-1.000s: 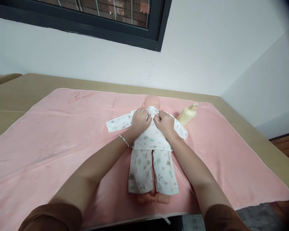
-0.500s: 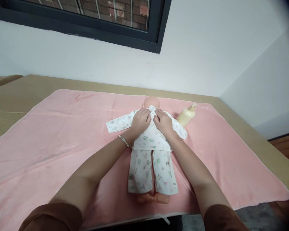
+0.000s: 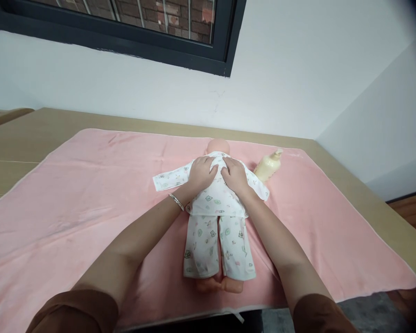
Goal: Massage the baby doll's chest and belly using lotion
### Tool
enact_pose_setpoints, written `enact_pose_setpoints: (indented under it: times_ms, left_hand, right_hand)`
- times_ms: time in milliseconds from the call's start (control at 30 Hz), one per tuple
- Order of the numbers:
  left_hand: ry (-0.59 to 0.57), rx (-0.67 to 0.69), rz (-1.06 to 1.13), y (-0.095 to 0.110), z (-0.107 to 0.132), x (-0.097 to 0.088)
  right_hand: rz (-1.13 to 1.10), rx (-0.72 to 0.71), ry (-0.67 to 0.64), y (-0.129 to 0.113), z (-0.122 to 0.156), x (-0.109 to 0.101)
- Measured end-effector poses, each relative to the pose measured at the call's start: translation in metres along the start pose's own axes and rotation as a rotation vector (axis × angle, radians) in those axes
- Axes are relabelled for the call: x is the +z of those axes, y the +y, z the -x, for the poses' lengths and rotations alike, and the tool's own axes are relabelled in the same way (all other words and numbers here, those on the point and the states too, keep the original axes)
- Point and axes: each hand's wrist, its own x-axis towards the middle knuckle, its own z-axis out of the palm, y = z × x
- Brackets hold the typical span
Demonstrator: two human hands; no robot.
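A baby doll [image 3: 213, 199] in a white printed top and trousers lies on a pink blanket [image 3: 107, 185], its head at the far end and its feet toward me. The back of its head faces up. My left hand [image 3: 201, 175] rests flat on the left side of its upper back, fingers stretched out. On the right side of the upper back lies my right hand [image 3: 235, 175], also flat, with the thumb toward the other hand. A gap of cloth shows between the two hands. Neither hand grips anything.
A pale yellow pump bottle [image 3: 267, 167] lies tilted on the blanket by the doll's right-hand sleeve. Beneath the blanket is a wooden table [image 3: 336, 159], its back edge against a white wall [image 3: 270, 92]. A dark-framed window [image 3: 194, 53] is above.
Both hands stay on the doll's upper back, their fingers shifted very slightly. The doll, blanket and bottle have not visibly moved.
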Motion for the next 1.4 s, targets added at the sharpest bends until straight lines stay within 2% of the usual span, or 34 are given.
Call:
enact_pose_setpoints:
  times_ms: [267, 433, 533, 633, 833, 933, 1133, 1333, 1400]
  left_hand:
    - [0.004, -0.025, -0.033, 0.005, 0.002, -0.004]
    - [-0.073, 0.030, 0.028, -0.001, -0.001, -0.001]
    - [-0.083, 0.017, 0.029, -0.002, -0.003, -0.001]
    - [-0.053, -0.002, 0.014, 0.000, -0.002, -0.002]
    - [0.091, 0.010, -0.073, 0.005, 0.006, 0.001]
    - [0.109, -0.007, -0.086, 0.007, 0.010, 0.003]
    - [0.112, -0.044, -0.058, 0.010, 0.011, 0.002]
    - [-0.050, -0.020, -0.013, 0.002, 0.002, 0.004]
    - [-0.089, -0.020, 0.019, 0.000, 0.001, 0.005]
  right_hand:
    - [0.093, 0.139, 0.131, -0.013, 0.009, -0.003]
    - [0.075, 0.056, -0.002, -0.005, 0.002, 0.000]
    - [0.099, 0.013, -0.047, -0.002, 0.000, 0.001]
    - [0.131, 0.033, 0.009, -0.007, 0.004, 0.000]
    - [0.251, 0.147, 0.121, -0.017, 0.014, -0.003]
    - [0.260, 0.165, 0.145, -0.019, 0.015, -0.003]
    - [0.169, 0.198, 0.050, -0.022, 0.012, -0.006]
    - [0.026, 0.157, -0.137, -0.010, 0.003, -0.003]
    - [-0.012, 0.138, -0.162, -0.005, 0.000, 0.000]
